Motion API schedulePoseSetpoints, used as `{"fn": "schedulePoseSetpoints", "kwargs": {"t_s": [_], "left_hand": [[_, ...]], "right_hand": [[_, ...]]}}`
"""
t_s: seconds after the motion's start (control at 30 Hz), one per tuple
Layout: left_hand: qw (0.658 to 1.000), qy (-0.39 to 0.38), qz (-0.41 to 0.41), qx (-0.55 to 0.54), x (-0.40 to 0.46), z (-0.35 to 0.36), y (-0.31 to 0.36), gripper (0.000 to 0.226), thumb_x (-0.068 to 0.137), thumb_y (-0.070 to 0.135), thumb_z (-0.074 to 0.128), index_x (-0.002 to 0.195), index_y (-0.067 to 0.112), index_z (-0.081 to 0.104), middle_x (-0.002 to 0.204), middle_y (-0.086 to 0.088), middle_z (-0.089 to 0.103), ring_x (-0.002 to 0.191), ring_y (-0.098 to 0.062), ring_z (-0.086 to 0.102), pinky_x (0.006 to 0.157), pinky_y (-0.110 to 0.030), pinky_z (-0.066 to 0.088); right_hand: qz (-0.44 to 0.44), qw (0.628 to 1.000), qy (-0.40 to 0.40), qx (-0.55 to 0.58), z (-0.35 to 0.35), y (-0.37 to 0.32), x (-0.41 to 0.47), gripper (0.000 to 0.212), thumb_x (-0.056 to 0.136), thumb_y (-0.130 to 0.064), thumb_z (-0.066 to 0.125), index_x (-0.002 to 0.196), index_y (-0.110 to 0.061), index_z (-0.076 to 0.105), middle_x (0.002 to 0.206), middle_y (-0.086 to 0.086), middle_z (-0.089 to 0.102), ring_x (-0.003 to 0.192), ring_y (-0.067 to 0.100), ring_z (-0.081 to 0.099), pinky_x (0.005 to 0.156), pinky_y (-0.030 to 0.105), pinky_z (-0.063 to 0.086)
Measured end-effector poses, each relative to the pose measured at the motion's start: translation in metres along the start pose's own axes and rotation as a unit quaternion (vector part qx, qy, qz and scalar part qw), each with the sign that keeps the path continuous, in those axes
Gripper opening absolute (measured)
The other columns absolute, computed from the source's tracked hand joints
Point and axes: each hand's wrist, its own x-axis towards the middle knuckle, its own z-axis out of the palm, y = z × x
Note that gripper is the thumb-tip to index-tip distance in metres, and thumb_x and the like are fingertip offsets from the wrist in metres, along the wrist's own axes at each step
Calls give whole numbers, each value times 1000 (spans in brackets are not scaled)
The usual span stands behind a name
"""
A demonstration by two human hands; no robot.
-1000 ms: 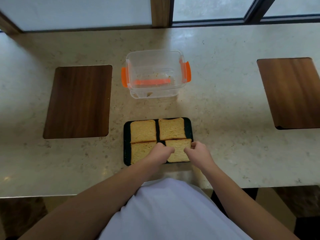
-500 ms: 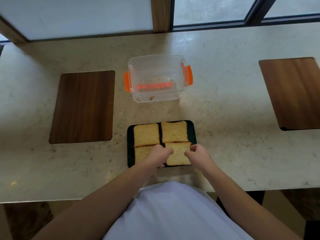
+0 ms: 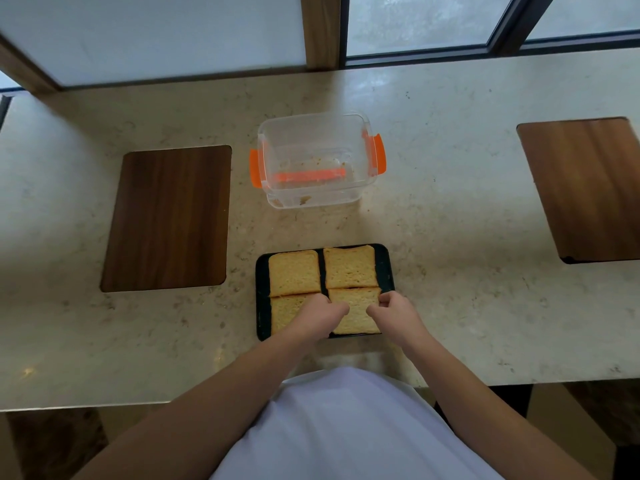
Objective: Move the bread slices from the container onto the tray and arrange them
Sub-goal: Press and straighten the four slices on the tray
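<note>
Arranging step: your left hand (image 3: 320, 315) and right hand (image 3: 393, 311) pinch the slice (image 3: 356, 311) nearest you on the tray (image 3: 262, 306); next, square it and release; container (image 3: 315, 161) empty.

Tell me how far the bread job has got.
Done: container holds only crumbs; four slices lie on the tray. In hand: left hand and right hand are at the near-right slice, straightening it. Left: final squaring up, probably little else.
</note>
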Motion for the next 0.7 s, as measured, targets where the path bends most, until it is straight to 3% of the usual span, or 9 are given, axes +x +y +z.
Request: {"fn": "schedulePoseSetpoints", "kwargs": {"t_s": [0.07,0.17,0.2,0.27,0.33,0.47,0.53,0.63,0.7], "left_hand": [[1000,-2,0,5,0,0,1,25,78,37,55,90,15,56,92,-6,56,88,-25,61,84,-46,54],[1000,3,-1,-7,0,0,1,23,80,35,55,87,14,52,82,-3,48,74,-21,51,69,-39,49],[1000,6,0,-13,-1,1,1,28,81,35,55,94,10,54,79,-2,46,69,-18,47,63,-36,43],[999,19,5,-27,1,3,1,57,83,35,54,130,6,47,80,2,49,67,-11,47,57,-29,38],[999,37,15,-35,3,4,4,73,85,34,55,147,7,29,93,6,50,71,-5,46,55,-26,37],[997,54,17,-45,10,5,18,67,88,28,55,147,5,31,125,-7,51,70,-4,42,54,-24,36],[997,62,15,-44,13,5,26,69,90,27,55,149,4,26,144,-11,40,67,-3,36,53,-24,31],[997,66,13,-46,16,4,30,67,90,26,55,147,3,29,153,-14,30,83,-8,39,61,-26,34],[997,62,16,-47,17,5,29,70,90,27,56,148,3,27,151,-14,32,82,-8,40,54,-24,30]], "right_hand": [[-4,1000,2,1,0,0,0,55,85,-26,57,136,-7,51,122,14,57,79,17,58,63,30,44],[-7,1000,10,10,-1,1,0,58,85,-26,58,139,-8,48,124,11,56,82,15,61,66,33,51],[-8,1000,15,14,-2,0,0,57,84,-25,58,138,-8,49,121,9,56,82,14,61,68,35,54],[-13,999,24,22,-3,-3,1,55,84,-23,59,135,-7,51,108,5,58,81,13,60,73,39,55],[-21,999,31,24,-5,-10,3,59,84,-22,59,140,-7,47,105,3,58,74,8,57,66,35,52],[-30,999,22,28,-9,-22,8,60,83,-19,56,137,4,46,110,15,63,72,20,61,58,33,46],[-25,999,21,25,-10,-27,11,54,84,-20,56,132,4,50,111,16,62,76,25,63,60,37,48],[-24,999,17,32,-10,-32,15,54,84,-20,56,132,3,51,106,15,64,72,23,61,59,34,44],[-21,999,11,33,-10,-32,17,55,84,-20,56,134,1,50,100,12,64,66,18,56,56,32,42]]}}
